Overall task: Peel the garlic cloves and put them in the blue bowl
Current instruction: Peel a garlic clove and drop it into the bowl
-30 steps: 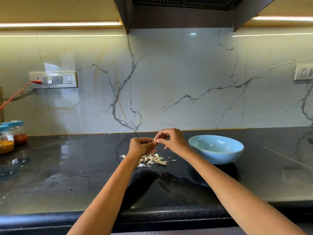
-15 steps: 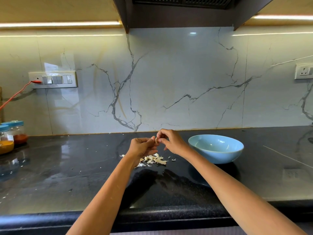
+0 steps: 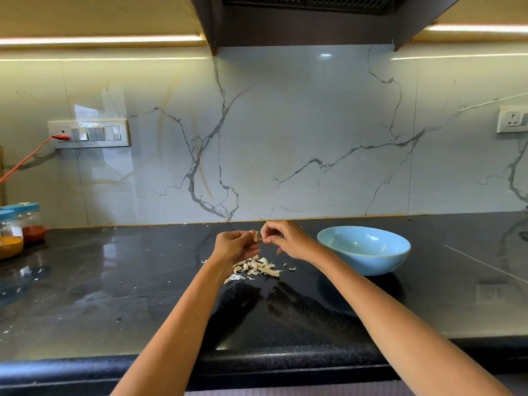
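My left hand pinches a small pale garlic clove above the black counter. My right hand is right beside it, its fingertips pinching a strip of skin at the clove's lower end. Under both hands lies a heap of white garlic peels. The blue bowl stands on the counter just right of my right hand; the part of its inside that I can see holds nothing.
Two blue-lidded jars with red and yellow powder stand at the far left. A switch panel with a red cable is on the marble wall, a socket at the right. The counter's front edge runs below my forearms.
My right fingertips have shifted slightly from the clove's top to its lower end, drawing a bit of skin away. Both hands stay in the same spot above the peels.
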